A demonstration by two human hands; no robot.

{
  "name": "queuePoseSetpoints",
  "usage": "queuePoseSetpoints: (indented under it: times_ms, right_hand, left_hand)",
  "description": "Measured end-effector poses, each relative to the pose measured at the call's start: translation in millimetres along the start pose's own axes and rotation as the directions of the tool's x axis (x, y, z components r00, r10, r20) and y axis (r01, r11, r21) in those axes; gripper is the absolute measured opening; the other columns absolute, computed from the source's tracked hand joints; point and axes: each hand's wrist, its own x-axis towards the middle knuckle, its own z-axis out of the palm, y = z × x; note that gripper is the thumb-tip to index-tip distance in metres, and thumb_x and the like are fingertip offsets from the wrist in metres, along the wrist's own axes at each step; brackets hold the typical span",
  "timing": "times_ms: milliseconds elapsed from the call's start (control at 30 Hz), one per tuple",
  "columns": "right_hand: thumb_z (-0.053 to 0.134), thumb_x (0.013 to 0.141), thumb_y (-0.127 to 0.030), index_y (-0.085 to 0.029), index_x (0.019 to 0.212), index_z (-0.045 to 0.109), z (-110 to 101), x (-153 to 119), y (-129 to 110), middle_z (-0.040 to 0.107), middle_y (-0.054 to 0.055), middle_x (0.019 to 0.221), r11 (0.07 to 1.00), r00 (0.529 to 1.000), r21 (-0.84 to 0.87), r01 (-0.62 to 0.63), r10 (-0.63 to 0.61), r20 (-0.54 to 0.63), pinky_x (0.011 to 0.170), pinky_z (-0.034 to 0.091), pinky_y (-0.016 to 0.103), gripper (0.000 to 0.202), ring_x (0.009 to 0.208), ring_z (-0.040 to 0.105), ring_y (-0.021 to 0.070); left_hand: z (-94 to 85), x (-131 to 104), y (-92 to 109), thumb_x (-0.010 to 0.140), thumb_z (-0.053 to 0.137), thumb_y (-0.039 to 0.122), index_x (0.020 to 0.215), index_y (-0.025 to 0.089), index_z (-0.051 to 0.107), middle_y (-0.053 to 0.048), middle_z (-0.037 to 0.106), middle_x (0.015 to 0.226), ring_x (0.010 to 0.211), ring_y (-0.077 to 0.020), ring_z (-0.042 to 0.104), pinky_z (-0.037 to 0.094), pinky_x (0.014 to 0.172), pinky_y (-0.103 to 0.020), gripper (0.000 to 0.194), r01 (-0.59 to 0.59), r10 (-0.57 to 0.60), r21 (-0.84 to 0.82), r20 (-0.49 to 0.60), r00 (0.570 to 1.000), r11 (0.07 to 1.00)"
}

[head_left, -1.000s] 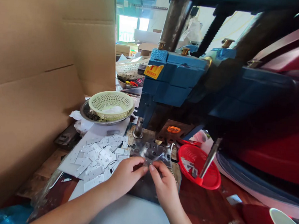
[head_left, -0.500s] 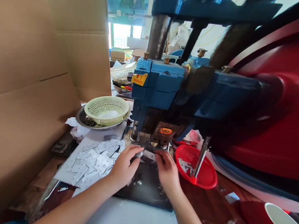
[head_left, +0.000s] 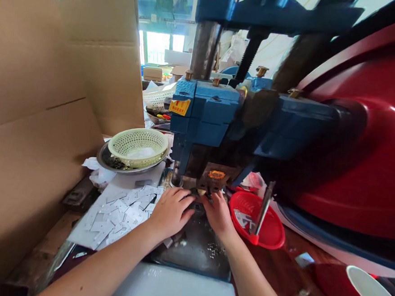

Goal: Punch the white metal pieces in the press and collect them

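My left hand (head_left: pixel 173 210) and my right hand (head_left: pixel 217 214) meet at the lower die of a blue press (head_left: pixel 215 117), just below its dark ram block (head_left: pixel 216 172). My left fingers are bent forward with the thumb a little apart; their tips are at the die's left side. The right fingers and thumb close in at the die's right side. What lies between the fingertips is hidden. Under my wrists is a dark metal bed (head_left: pixel 197 251) with small scraps on it. Thin pale metal plates (head_left: pixel 121 215) lie in a loose heap beside my left forearm.
Right of the press stands a red plastic basket (head_left: pixel 269 229) with pale pieces and an upright metal rod (head_left: pixel 264 211). A green colander (head_left: pixel 138 146) rests in a steel bowl at left. Cardboard (head_left: pixel 26 122) walls the left; a large red wheel (head_left: pixel 354 132) fills the right.
Both hands have moved forward to the die beneath the ram. The small pale plate seen between them before is now out of sight. The whole view has shifted slightly.
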Motion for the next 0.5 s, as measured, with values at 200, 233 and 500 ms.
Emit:
queuePoseSetpoints:
  times_ms: [200,233,500]
  right_hand:
    - [0.046,0.086,-0.039,-0.02,0.09,0.062,-6,-4,-4,0.063,0.009,0.094,0.999,0.998,0.019,-0.043,0.044,-0.045,0.077,0.049,0.036,0.026,0.088,0.059,0.0224]
    - [0.045,0.086,-0.041,-0.02,0.093,0.062,-11,-8,-5,0.063,0.009,0.096,0.998,0.996,0.028,-0.061,0.063,-0.058,0.076,0.049,0.036,0.028,0.088,0.06,0.0221]
    - [0.049,0.081,-0.044,-0.021,0.091,0.066,-55,-65,-6,0.069,0.005,0.088,0.932,0.937,0.104,-0.346,0.348,-0.001,0.078,0.049,0.033,0.03,0.085,0.063,0.0213]
  left_hand:
    - [-8.6,0,0,0.084,0.058,0.032,0.114,0.025,0.06,-0.005,0.057,0.122,0.115,-0.0274,0.047,0.037,0.099,-0.046,0.031,-0.013,0.012,-0.01,-0.04,0.999,1.0]
    - [-12.4,-4,-1,0.084,0.058,0.03,0.113,0.025,0.06,-0.006,0.057,0.121,0.113,-0.0264,0.049,0.038,0.098,-0.045,0.03,0.009,-0.011,-0.031,-0.057,0.998,0.999]
    - [-18.9,-50,5,0.082,0.058,0.028,0.095,0.025,0.064,-0.003,0.061,0.094,0.091,-0.0229,0.055,0.044,0.081,-0.037,0.014,0.18,-0.151,-0.071,0.301,0.942,0.981]
